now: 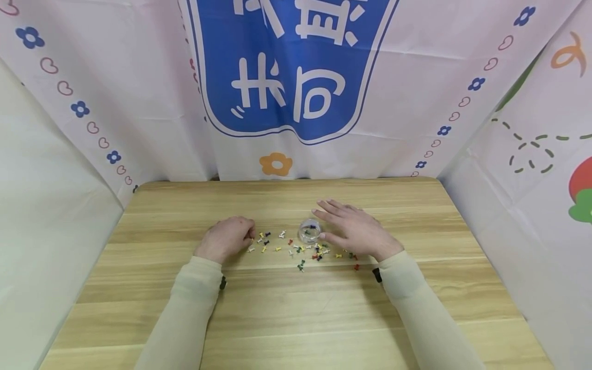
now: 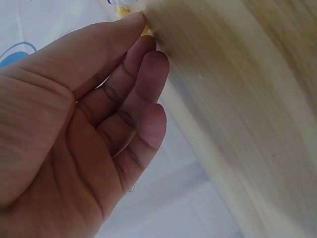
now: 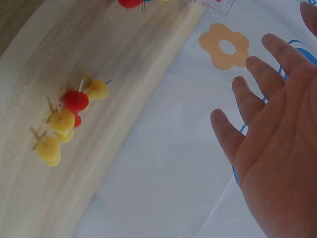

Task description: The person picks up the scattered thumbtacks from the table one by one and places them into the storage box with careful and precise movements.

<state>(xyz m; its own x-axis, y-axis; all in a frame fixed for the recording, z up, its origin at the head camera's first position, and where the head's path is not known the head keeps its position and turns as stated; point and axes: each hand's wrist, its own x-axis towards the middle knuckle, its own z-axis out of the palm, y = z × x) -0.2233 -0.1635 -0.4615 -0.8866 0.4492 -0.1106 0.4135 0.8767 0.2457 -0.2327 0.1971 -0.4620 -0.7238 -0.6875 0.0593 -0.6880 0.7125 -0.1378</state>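
A small round clear container stands mid-table with a few push pins showing in it. My right hand is at its right side, fingers spread, thumb tip close to the rim. In the right wrist view the palm of that hand is bare. To the left, my left hand has thumb and fingertips drawn together at the pin scatter's edge. A bit of a yellow push pin peeks out between the thumb and fingertips in the left wrist view; most of it is hidden.
Loose push pins in white, yellow, red, blue and green lie around the container, among them a green pin and a red pin. The wooden table meets a printed cloth at its back edge.
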